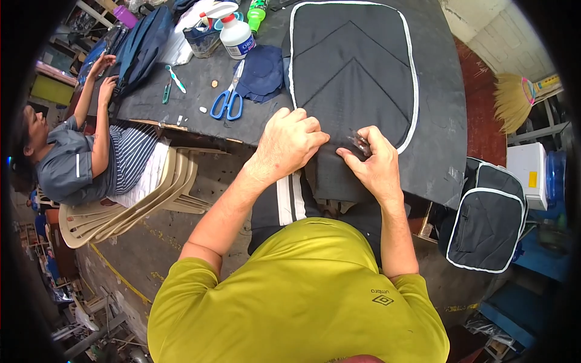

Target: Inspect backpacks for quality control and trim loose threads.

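Note:
A black padded fabric panel (357,45) with white piping and stitched chevron lines lies on the dark table in front of me. Its plain lower part hangs over the table's near edge toward my lap. Over the panel's lower left corner, my left hand (287,145) is closed, thumb and forefinger pinched together; whatever is between them is too small to make out. To its right my right hand (378,163) curls around a small shiny object (362,144), partly hidden by the fingers, its kind unclear. The two hands are apart, just above the fabric.
Left of the panel are blue-handled scissors (227,103), dark blue cloth pieces (263,75), a spray bottle (236,39) and a toothbrush (177,80). A co-worker (78,151) sits on stacked chairs (121,212), handling a dark blue bag (145,45). A black piped bag (489,224) stands right.

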`<state>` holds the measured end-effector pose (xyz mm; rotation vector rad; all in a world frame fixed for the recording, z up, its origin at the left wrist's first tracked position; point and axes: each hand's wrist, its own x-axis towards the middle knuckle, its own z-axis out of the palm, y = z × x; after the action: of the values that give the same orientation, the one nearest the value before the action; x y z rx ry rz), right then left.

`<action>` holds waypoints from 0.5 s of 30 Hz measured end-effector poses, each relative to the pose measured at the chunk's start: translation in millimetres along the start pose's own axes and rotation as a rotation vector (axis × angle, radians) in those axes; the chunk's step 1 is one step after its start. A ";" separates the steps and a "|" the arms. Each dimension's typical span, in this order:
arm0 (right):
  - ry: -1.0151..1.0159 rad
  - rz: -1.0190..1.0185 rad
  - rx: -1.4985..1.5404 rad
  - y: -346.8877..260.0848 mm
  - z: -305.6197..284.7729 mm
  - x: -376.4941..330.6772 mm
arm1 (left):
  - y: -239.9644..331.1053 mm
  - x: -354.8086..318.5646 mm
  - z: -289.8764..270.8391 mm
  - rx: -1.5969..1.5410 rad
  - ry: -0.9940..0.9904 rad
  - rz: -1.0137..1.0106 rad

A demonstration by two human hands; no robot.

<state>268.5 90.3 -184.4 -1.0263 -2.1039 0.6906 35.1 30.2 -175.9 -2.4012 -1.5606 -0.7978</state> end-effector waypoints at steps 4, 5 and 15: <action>-0.027 0.091 0.144 3.8 -3.1 -2.2 | -5.1 10.3 -0.3 0.067 -0.068 0.102; -0.005 0.113 0.242 3.8 -3.8 -2.9 | -7.0 12.8 1.4 0.058 -0.089 0.132; -0.041 0.089 0.326 13.0 -12.0 -6.3 | 0.7 -4.3 20.4 -0.189 0.050 -0.006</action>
<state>286.5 94.1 -188.2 -0.9319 -1.9058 1.0668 41.4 35.0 -195.2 -2.4840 -1.5373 -1.0411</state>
